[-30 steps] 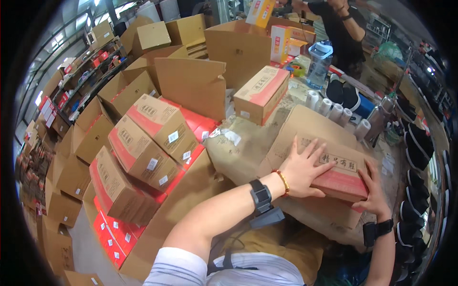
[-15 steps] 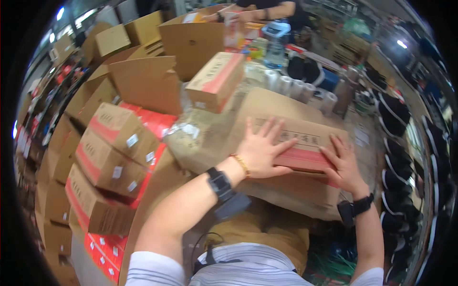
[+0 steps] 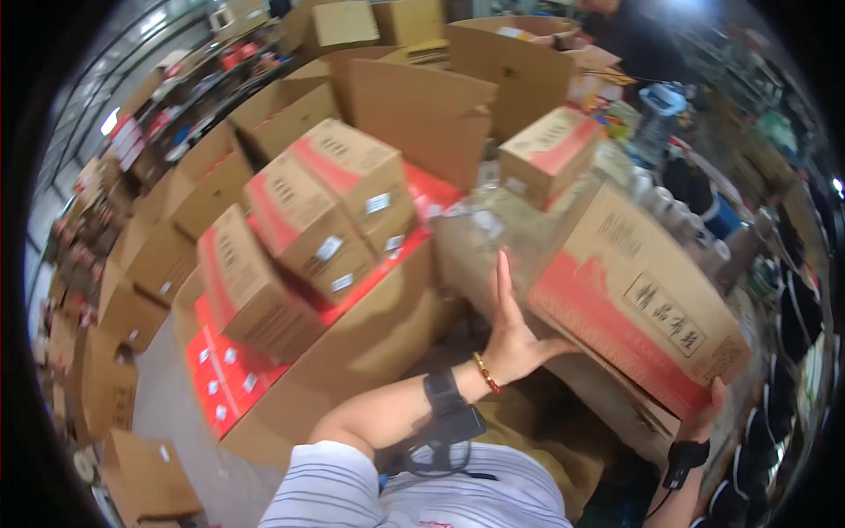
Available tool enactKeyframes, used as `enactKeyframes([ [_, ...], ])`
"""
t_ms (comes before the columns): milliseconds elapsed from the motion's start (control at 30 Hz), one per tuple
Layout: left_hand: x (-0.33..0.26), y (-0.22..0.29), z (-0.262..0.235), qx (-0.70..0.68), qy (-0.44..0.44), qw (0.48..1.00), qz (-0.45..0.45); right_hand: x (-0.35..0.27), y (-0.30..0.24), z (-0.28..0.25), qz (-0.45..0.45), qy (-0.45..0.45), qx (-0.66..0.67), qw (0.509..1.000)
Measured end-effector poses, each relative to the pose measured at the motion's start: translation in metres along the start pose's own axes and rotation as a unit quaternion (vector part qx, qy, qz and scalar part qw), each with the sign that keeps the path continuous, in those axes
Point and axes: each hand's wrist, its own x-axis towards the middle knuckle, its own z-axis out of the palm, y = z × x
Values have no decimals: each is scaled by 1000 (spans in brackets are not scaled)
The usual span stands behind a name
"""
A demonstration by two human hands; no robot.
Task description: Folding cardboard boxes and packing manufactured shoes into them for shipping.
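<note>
Carton (image 3: 629, 304), under both your palms half a second ago, now tilts above the bench (image 3: 471, 238), your right hand (image 3: 702, 414) clasping its near corner, left hand (image 3: 518, 346) spread open by its edge; support seems mainly right-handed.

In the right half of the frame, a brown and red box (image 3: 616, 273) sits tilted, its lower right corner in the right hand (image 3: 702, 412). The left hand (image 3: 519, 348), near center, has its fingers extended and its thumb by the box's lower edge. At left of center, 3 similar cartons (image 3: 304, 229) rest on red boxes (image 3: 220, 374); 1 smaller-looking carton (image 3: 550, 154) stands at upper right.
</note>
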Motion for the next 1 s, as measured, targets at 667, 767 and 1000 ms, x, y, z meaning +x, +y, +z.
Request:
enactKeyframes([
  [667,11,140,-467,-153,285,905,-276,-22,101,222,33,-364,-128,922],
  [767,20,144,-491,-95,267,902,-325,-32,94,206,8,-367,-194,910],
  [1000,64,159,-358,595,287,719,216,-58,67,94,-31,-118,-359,926],
])
